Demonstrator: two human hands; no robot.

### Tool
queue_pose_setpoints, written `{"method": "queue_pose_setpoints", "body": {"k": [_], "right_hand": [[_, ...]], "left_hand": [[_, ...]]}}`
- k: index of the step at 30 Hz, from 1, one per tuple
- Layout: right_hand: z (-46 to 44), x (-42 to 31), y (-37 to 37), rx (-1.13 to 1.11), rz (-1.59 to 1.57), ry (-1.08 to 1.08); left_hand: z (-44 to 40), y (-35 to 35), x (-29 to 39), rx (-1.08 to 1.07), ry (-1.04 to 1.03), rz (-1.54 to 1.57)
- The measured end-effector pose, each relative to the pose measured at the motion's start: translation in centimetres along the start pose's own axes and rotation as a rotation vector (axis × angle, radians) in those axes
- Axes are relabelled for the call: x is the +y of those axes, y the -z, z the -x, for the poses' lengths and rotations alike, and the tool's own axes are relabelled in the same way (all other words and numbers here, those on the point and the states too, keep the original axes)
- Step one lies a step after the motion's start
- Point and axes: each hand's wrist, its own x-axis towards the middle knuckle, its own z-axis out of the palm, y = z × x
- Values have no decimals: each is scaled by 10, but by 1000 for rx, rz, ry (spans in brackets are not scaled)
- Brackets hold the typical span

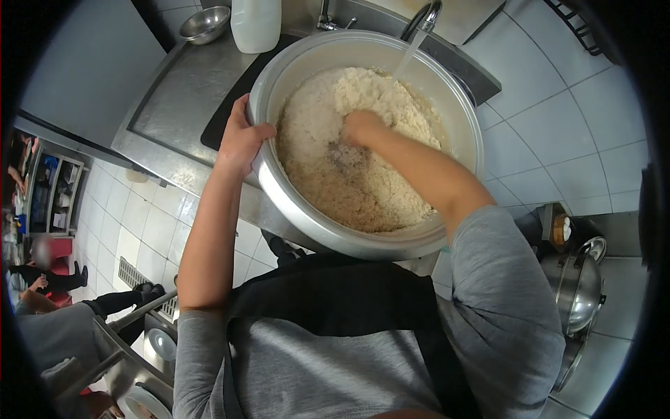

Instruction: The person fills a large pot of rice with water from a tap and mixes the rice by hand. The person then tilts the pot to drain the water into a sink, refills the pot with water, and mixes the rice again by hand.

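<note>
A large round metal pot (370, 246) holds a big mass of pale, wet rice (377, 195), with cloudy, foamy water at its upper left. My left hand (242, 136) is closed on the pot's left rim, thumb over the edge and fingers outside. Inside the pot, my right hand (363, 128) is pushed into the rice near the middle, its fingers hidden. Water from a curved tap (428, 17) runs in a thin stream into the back of the pot.
A steel counter (174, 98) with a black mat lies left of the pot, bearing a metal bowl (204, 26) and a white plastic jug (256, 24). Steel cookware (576, 293) stands at right. Other people are at the far left.
</note>
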Motion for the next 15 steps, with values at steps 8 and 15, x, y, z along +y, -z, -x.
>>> {"method": "queue_pose_setpoints", "body": {"k": [8, 15], "right_hand": [[74, 119, 20, -161, -353, -161], [122, 85, -42, -514, -1115, -257]], "left_hand": [[4, -4, 2, 39, -15, 68], [5, -8, 1, 82, -47, 56]]}}
